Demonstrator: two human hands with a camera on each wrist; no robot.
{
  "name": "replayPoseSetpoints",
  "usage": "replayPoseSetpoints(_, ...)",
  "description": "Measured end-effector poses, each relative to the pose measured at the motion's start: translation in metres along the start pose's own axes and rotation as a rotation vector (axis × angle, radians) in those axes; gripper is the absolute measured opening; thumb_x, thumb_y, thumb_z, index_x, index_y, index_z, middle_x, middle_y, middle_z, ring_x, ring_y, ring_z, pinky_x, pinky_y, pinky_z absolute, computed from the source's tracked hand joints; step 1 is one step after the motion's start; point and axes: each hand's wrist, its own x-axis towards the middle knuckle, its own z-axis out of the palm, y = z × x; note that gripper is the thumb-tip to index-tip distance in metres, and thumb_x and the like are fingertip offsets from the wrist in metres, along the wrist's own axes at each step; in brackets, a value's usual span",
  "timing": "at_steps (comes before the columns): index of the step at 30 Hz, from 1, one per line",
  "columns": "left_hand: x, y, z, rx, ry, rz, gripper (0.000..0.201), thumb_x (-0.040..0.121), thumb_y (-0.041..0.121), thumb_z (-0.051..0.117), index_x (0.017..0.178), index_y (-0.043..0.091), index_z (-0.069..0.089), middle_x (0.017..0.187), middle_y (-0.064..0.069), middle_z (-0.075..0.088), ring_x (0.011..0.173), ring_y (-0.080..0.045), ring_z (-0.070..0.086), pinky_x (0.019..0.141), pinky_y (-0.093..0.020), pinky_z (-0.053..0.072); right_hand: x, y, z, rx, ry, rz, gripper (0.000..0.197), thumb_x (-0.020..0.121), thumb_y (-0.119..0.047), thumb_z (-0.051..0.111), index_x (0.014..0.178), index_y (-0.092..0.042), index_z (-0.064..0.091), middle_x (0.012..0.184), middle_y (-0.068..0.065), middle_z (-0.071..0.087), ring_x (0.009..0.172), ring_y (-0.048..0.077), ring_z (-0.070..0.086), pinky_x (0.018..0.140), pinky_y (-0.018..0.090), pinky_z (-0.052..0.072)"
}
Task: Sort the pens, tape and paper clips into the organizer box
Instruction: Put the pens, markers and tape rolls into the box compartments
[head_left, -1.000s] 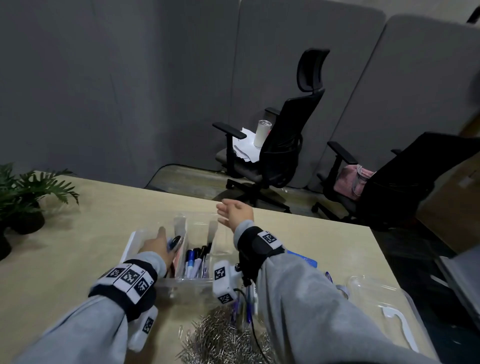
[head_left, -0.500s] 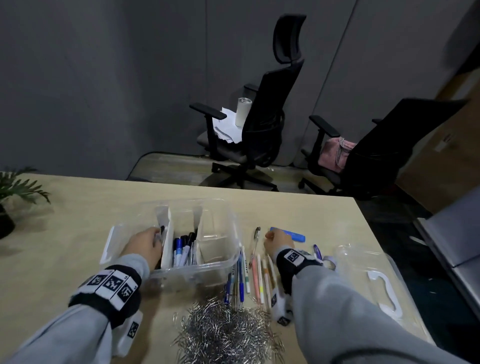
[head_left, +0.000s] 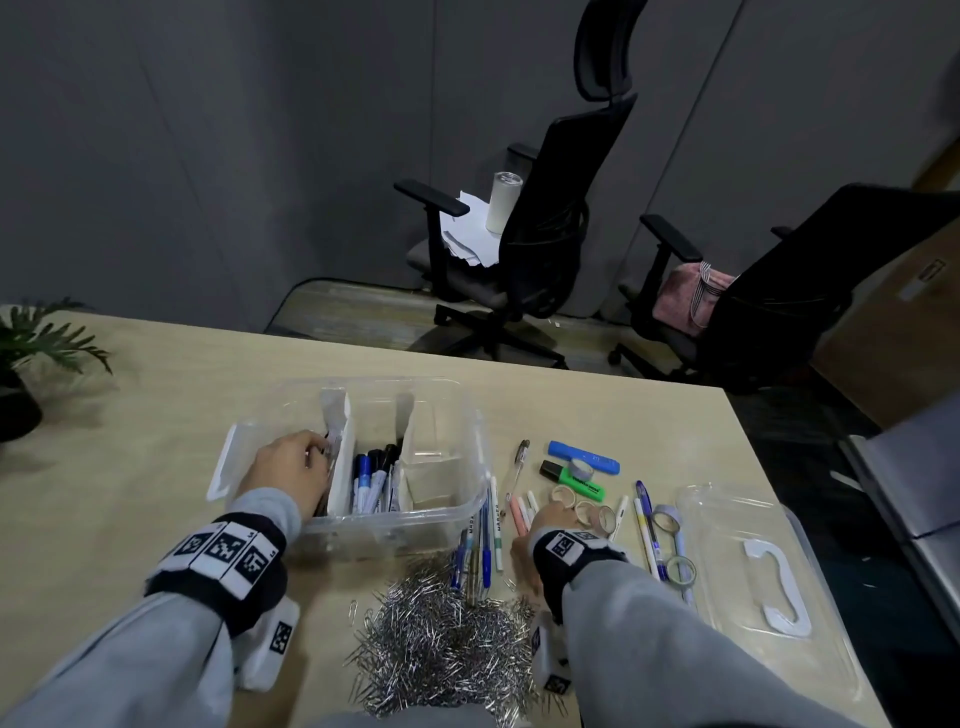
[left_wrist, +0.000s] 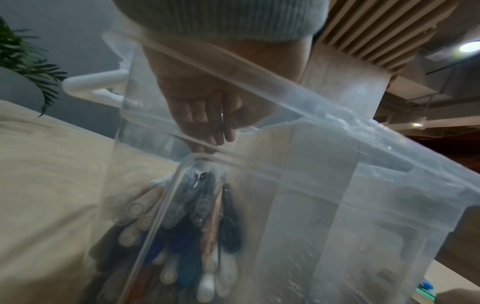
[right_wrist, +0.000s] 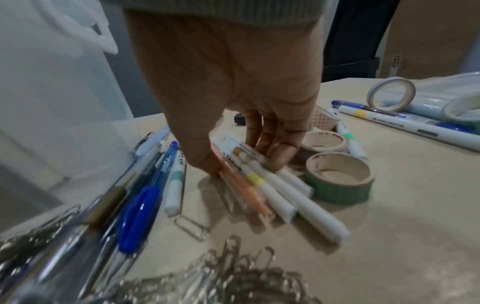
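Head view: your left hand (head_left: 291, 475) sits in the leftmost compartment of the clear organizer box (head_left: 441, 512), fingers curled down at the white divider (head_left: 340, 457). In the left wrist view the left fingers (left_wrist: 207, 123) are bunched narrow around a thin metallic piece; what it is cannot be told through the plastic. Below those fingers, markers (left_wrist: 197, 236) lie stacked in the box.

Right wrist view: your right hand (right_wrist: 233, 92) is down on the desk (right_wrist: 402, 226), thumb on one side and fingers (right_wrist: 280, 150) on the other of a small bundle of white and peach pens (right_wrist: 259, 185), closing on it; the bundle still rests on the desk. Just beside the fingers, on the little-finger side, lie three tape rolls (right_wrist: 339, 178). On the thumb side a row of blue pens (right_wrist: 140, 205) lies against the box wall. Nearer the wrist than the fingertips, a heap of paper clips (head_left: 441, 644).

Beyond the fingertips in the head view: a blue highlighter (head_left: 584, 457) and a green highlighter (head_left: 574, 478). Farther out on the little-finger side, more pens, thin tape rolls (head_left: 675, 545) and the box lid (head_left: 769, 582).
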Motion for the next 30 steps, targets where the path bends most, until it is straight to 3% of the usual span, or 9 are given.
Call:
replayPoseSetpoints(4, 0.0, 0.0, 0.0, 0.012, -0.017, -0.021, 0.024, 0.093, 0.017, 0.044, 0.105, 0.02, 0.064, 0.103, -0.01, 0.067, 0.075, -0.024, 0.059, 0.07, -0.029, 0.048, -0.015, 0.001, 0.0, -0.115, -0.001, -0.06, 0.071, 0.071, -0.038, 0.069, 0.133, -0.029, 0.037, 0.134, 0.009, 0.05, 0.121, 0.03, 0.052, 0.098, 0.042, 0.046)
replayPoseSetpoints(8, -0.001, 0.001, -0.002, 0.013, -0.027, -0.026, 0.024, 0.093, 0.018, 0.043, 0.105, 0.02, 0.064, 0.1, -0.009, 0.066, 0.074, -0.025, 0.06, 0.07, -0.031, 0.051, -0.013, 0.0, 0.01, -0.106, 0.064, -0.032, 0.053, 0.087, -0.031, 0.063, 0.133, -0.017, 0.041, 0.124, 0.009, 0.053, 0.111, 0.025, 0.057, 0.093, 0.034, 0.048)
replayPoseSetpoints(12, -0.003, 0.001, -0.002, 0.01, -0.03, -0.035, 0.025, 0.092, 0.018, 0.042, 0.104, 0.02, 0.064, 0.101, -0.009, 0.066, 0.076, -0.027, 0.06, 0.072, -0.032, 0.052, -0.005, 0.009, 0.016, 0.03, 0.068, -0.177, 0.087, 0.089, -0.015, 0.055, 0.15, -0.028, -0.006, 0.13, 0.013, 0.048, 0.114, 0.03, 0.054, 0.092, 0.04, 0.047)
replayPoseSetpoints(14, -0.001, 0.001, -0.002, 0.003, -0.025, -0.035, 0.025, 0.092, 0.017, 0.042, 0.103, 0.021, 0.064, 0.1, -0.009, 0.066, 0.076, -0.028, 0.06, 0.072, -0.032, 0.051, 0.001, 0.011, 0.014, 0.15, 0.129, -0.199, 0.088, 0.089, -0.02, 0.055, 0.151, -0.023, -0.008, 0.143, 0.016, 0.038, 0.112, 0.029, 0.054, 0.09, 0.038, 0.049)
replayPoseSetpoints(16, -0.001, 0.002, -0.003, -0.015, -0.011, -0.029, 0.025, 0.093, 0.017, 0.041, 0.102, 0.02, 0.064, 0.099, -0.008, 0.066, 0.077, -0.026, 0.059, 0.072, -0.031, 0.05, -0.006, 0.007, -0.004, 0.332, 0.129, -0.168, 0.069, 0.095, -0.024, 0.046, 0.151, -0.013, 0.008, 0.151, 0.015, 0.028, 0.104, 0.025, 0.051, 0.075, 0.024, 0.044)
replayPoseSetpoints(19, -0.004, 0.003, -0.004, -0.06, 0.032, 0.001, 0.024, 0.094, 0.018, 0.04, 0.101, 0.02, 0.064, 0.097, -0.006, 0.065, 0.079, -0.024, 0.058, 0.073, -0.031, 0.048, -0.017, -0.001, -0.048, 0.679, 0.157, -0.147, 0.036, 0.097, -0.016, 0.042, 0.129, 0.0, 0.043, 0.128, 0.02, 0.053, 0.109, 0.03, 0.056, 0.078, 0.026, 0.047)
replayPoseSetpoints(24, -0.006, 0.002, -0.006, -0.259, 0.059, 0.043, 0.024, 0.096, 0.023, 0.042, 0.101, 0.022, 0.065, 0.097, -0.004, 0.068, 0.086, -0.023, 0.059, 0.081, -0.029, 0.046, -0.068, -0.05, -0.117, 1.332, 0.121, -0.406, 0.022, 0.101, -0.015, 0.031, 0.114, 0.001, 0.041, 0.085, 0.013, 0.069, 0.078, 0.024, 0.069, 0.064, 0.031, 0.052)
replayPoseSetpoints(27, -0.011, 0.01, -0.015, -0.473, 0.031, 0.054, 0.024, 0.098, 0.022, 0.041, 0.1, 0.024, 0.065, 0.098, 0.003, 0.067, 0.092, -0.018, 0.061, 0.089, -0.031, 0.047, -0.1, -0.079, -0.13, 1.359, 0.028, -0.657, 0.027, 0.102, -0.015, 0.028, 0.115, 0.002, 0.045, 0.086, 0.009, 0.071, 0.084, 0.02, 0.069, 0.09, 0.041, 0.051)
replayPoseSetpoints(30, -0.015, 0.024, -0.025, -0.695, -0.077, 0.107, 0.022, 0.098, 0.019, 0.043, 0.096, 0.021, 0.065, 0.098, 0.002, 0.069, 0.096, -0.017, 0.063, 0.092, -0.032, 0.048, -0.126, -0.101, -0.123, 1.367, -0.079, -0.811, 0.017, 0.102, -0.014, 0.03, 0.111, -0.005, 0.041, 0.091, 0.007, 0.071, 0.088, 0.014, 0.068, 0.087, 0.03, 0.047)
